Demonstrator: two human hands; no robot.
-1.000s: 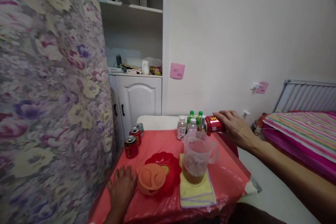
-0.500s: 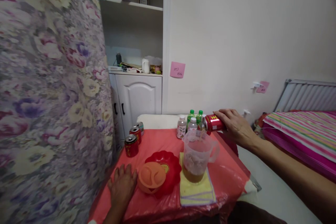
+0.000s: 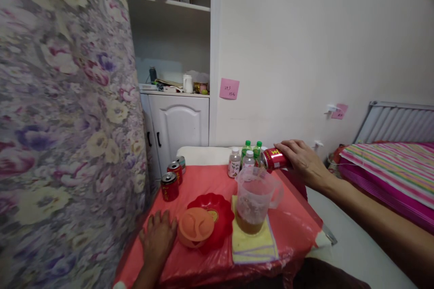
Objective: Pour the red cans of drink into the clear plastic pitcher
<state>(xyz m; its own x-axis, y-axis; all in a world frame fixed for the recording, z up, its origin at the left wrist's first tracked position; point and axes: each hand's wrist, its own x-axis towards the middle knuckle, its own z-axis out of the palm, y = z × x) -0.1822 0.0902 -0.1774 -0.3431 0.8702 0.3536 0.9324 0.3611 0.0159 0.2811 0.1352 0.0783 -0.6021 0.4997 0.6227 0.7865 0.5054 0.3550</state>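
Note:
My right hand (image 3: 303, 162) is wrapped round a red drink can (image 3: 274, 159), which is tipped on its side above a clear plastic jug (image 3: 254, 201). Brown liquid fills the bottom of the jug, and the jug stands on a yellow cloth (image 3: 253, 244). My left hand (image 3: 158, 235) lies flat with its fingers spread on the red table cover (image 3: 294, 228), beside an orange lid (image 3: 195, 232) that rests on a red dish (image 3: 217, 212).
Two upright red cans (image 3: 172, 182) and a third can stand at the table's far left. Several small bottles (image 3: 244, 157) cluster behind the jug. A flowered curtain (image 3: 64, 122) hangs at the left, a white cupboard (image 3: 178, 128) stands behind, and a striped bed (image 3: 389, 167) lies at the right.
The view has shifted slightly. Both hands, the tipped can and the jug stay where they were.

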